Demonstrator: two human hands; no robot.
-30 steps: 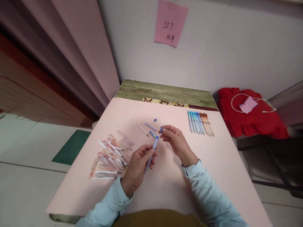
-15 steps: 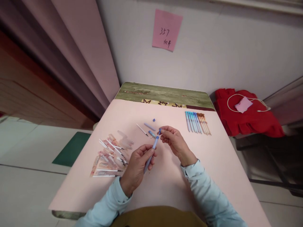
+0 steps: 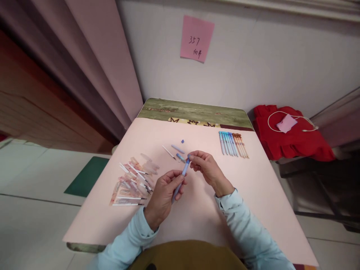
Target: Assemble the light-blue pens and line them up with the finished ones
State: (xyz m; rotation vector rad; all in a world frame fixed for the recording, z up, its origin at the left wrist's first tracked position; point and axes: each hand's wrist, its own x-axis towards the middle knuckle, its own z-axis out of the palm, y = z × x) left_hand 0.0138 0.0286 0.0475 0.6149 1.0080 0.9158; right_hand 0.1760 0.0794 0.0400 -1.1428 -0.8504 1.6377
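Note:
Between the thumb and fingers of my left hand (image 3: 168, 189) is a slim blue pen (image 3: 185, 170), tilted with its upper end away from me. My right hand (image 3: 204, 165) pinches a small dark blue pen cap (image 3: 188, 157) at that upper end; whether it is seated cannot be seen. Just beyond lie a blue pen part (image 3: 180, 157) with a lighter band, a plain blue barrel (image 3: 178, 149), a white refill (image 3: 168, 152) with a dark tip, and a small dark blue piece (image 3: 182, 141).
Clear and pink pen parts with white refills (image 3: 133, 180) lie heaped on the left of the pink-covered table (image 3: 202, 228). A row of blue and brown pens (image 3: 233, 144) lies at the right rear. Beyond the table's right edge is a red cloth (image 3: 303, 142) with a white cable.
My right hand has brought the dark blue cap onto the pen's upper end, where a gap showed before. My left hand still holds the pen in nearly the same place.

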